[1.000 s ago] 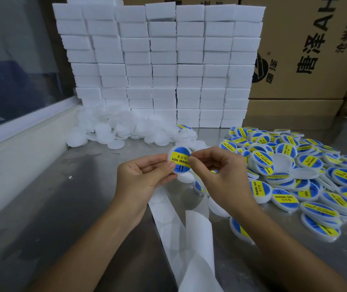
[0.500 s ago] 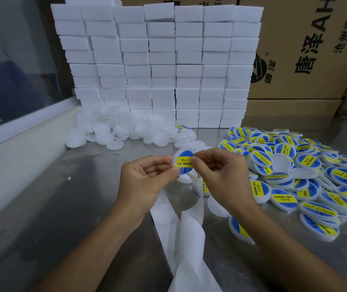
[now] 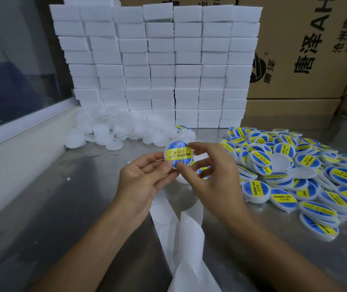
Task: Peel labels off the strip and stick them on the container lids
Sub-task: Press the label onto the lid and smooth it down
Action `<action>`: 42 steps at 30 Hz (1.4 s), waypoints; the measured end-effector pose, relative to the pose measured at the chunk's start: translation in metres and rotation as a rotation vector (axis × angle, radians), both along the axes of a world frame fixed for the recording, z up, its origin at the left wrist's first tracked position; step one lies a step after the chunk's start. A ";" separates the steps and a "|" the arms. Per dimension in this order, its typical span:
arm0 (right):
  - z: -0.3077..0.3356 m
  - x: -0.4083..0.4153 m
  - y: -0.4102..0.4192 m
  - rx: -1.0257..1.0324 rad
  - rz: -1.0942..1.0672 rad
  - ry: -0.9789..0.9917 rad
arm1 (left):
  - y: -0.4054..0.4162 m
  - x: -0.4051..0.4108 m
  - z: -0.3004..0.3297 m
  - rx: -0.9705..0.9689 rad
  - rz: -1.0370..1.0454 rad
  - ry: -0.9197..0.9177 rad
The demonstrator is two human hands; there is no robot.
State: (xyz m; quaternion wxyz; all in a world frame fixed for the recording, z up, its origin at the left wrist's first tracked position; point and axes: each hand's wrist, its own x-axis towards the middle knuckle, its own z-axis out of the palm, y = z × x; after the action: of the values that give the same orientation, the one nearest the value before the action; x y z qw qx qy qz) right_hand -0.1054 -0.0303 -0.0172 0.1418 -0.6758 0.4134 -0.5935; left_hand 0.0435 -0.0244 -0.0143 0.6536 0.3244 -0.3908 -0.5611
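The lid [image 3: 178, 155], white and round with a blue-and-yellow label [image 3: 178, 155] reading "SOLDERING PASTE" on its face, is held above the steel counter [image 3: 42, 218], in front of the person between both hands. The left hand [image 3: 145, 182] comes in from the lower left, palm turned up and inward, its grip clamped on the lid's left edge with thumb and curled fingers. The right hand [image 3: 212, 178] reaches from the lower right, its thumb on the lid's lower edge and its forefinger on the upper right edge, pinching it, with the other fingers loosely curled behind. Under the wrists a white backing strip [image 3: 181, 234] trails toward the viewer. Labelled lids [image 3: 294, 178] lie heaped at the right, plain white lids [image 3: 115, 131] at the back left, before stacked white blocks [image 3: 158, 66].
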 end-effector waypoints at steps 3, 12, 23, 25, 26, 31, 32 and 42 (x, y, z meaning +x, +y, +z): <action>-0.001 0.004 0.003 0.005 0.029 -0.017 | 0.001 -0.001 0.000 -0.003 -0.078 0.026; 0.006 0.003 0.004 0.215 0.160 -0.245 | -0.001 0.001 -0.004 -0.030 -0.135 -0.004; 0.014 -0.008 0.000 0.239 0.173 -0.415 | 0.001 -0.006 -0.006 -0.048 -0.143 -0.065; 0.013 -0.010 -0.002 0.220 0.148 -0.400 | 0.003 -0.010 -0.006 -0.059 -0.158 -0.055; 0.012 -0.010 -0.002 0.211 0.138 -0.383 | 0.003 -0.012 -0.007 -0.058 -0.151 -0.049; 0.006 -0.001 -0.001 0.287 0.232 -0.292 | 0.001 -0.008 -0.007 -0.082 -0.126 -0.020; 0.005 -0.001 -0.002 0.310 0.255 -0.286 | 0.001 -0.007 -0.008 -0.087 -0.123 -0.033; 0.006 -0.009 -0.010 0.313 0.272 -0.332 | 0.001 -0.005 -0.011 -0.137 -0.139 -0.220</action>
State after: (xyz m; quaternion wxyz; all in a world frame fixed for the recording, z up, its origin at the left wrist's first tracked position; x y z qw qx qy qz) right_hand -0.1145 -0.0400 -0.0115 0.3888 -0.5884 0.3767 -0.6006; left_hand 0.0389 -0.0230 -0.0255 0.5871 0.3108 -0.5187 -0.5382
